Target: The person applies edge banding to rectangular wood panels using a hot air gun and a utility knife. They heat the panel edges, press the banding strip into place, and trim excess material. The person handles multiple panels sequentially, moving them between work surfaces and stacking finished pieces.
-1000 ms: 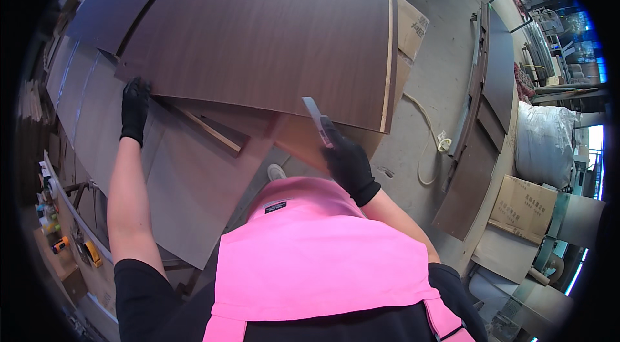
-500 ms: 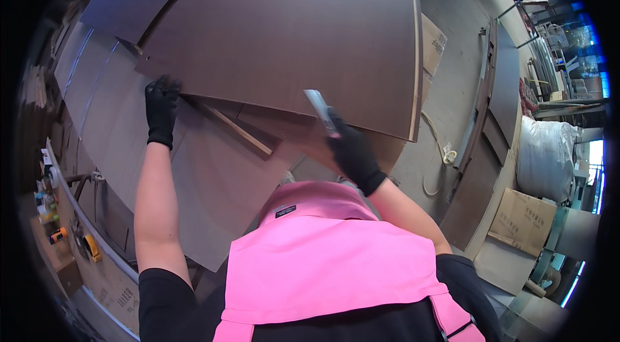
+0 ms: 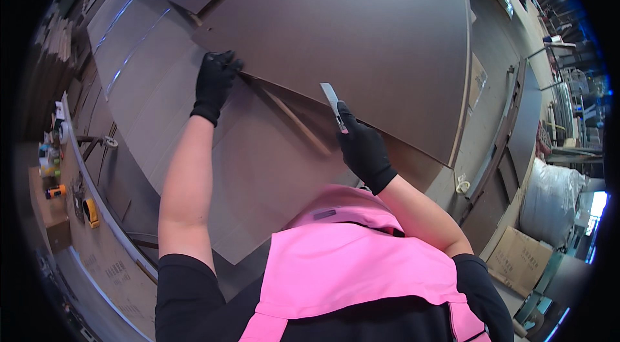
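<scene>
My left hand, in a black glove, has its fingers curled around the near edge of a large dark brown panel, close to its left corner. In my black-gloved right hand is a utility knife with its wide blade out, pointing away from me. The blade overlaps the panel's near edge in view; whether it touches cannot be made out. Beneath that edge a narrow wooden strip sticks out at a slant.
Flat grey-brown sheets lie under the panel on the left. A bench with a yellow tape roll stands at lower left. On the right are more brown boards, a cardboard box and a white wrapped bundle.
The whole view has shifted, so the panel appears farther right and turned. My right hand with the utility knife has come closer to my left hand, which stays at the panel's edge.
</scene>
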`<state>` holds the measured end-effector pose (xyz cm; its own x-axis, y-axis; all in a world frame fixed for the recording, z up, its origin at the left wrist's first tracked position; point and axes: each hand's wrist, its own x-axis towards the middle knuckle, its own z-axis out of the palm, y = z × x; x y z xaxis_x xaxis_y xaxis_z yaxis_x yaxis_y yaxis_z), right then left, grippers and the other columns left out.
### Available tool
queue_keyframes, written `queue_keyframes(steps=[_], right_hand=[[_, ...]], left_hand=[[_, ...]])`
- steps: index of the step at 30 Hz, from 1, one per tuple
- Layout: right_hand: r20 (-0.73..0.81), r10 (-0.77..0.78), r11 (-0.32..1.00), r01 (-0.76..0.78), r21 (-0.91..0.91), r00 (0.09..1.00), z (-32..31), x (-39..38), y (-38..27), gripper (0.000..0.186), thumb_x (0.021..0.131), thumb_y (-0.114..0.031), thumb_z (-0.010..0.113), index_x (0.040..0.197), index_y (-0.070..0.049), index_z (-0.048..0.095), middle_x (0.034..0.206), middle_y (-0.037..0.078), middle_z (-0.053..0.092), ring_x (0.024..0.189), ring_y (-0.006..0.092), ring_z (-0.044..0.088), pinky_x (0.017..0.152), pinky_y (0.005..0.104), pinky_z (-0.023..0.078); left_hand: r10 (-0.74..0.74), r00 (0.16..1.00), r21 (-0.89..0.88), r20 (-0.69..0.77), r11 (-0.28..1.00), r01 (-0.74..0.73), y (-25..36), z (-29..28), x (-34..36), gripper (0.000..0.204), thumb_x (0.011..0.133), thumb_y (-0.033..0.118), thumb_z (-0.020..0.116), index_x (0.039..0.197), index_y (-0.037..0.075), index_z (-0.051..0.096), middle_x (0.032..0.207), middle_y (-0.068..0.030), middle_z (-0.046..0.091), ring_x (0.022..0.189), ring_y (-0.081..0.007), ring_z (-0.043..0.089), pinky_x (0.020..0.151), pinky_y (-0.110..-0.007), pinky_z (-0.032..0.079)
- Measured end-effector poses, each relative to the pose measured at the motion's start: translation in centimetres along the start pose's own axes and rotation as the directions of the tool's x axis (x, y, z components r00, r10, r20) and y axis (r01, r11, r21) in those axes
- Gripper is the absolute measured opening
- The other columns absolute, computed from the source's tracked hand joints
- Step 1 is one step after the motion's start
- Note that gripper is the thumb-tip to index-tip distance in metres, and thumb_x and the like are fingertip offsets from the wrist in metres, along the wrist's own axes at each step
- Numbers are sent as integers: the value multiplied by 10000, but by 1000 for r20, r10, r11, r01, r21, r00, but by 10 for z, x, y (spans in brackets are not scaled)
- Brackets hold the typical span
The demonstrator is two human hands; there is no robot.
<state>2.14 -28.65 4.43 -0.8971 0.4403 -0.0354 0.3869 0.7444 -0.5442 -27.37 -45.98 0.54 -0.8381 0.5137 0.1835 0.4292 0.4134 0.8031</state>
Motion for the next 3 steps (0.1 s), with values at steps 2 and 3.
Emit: queue_keyframes(steps=[2, 3], right_hand=[[20, -10, 999, 9, 39, 1000, 11, 13, -9, 620, 852, -116, 534, 1445, -111, 355, 818, 249, 627, 745, 417, 629, 669, 467, 492], [9, -35, 997, 34, 71, 999, 16, 20, -13, 637, 852, -121, 536, 1458, -122, 338, 831, 253, 629, 756, 422, 628, 682, 466, 493]], left_hand=[[-113, 991, 34, 76, 993, 110, 5, -6, 1, 383, 861, 302, 694, 1122, 26, 649, 1120, -134, 583, 966, -255, 596, 839, -333, 478], [-150, 983, 52, 108, 988, 145, 8, -11, 4, 375, 869, 312, 684, 1138, 52, 654, 1160, -133, 574, 1024, -277, 583, 896, -342, 458]])
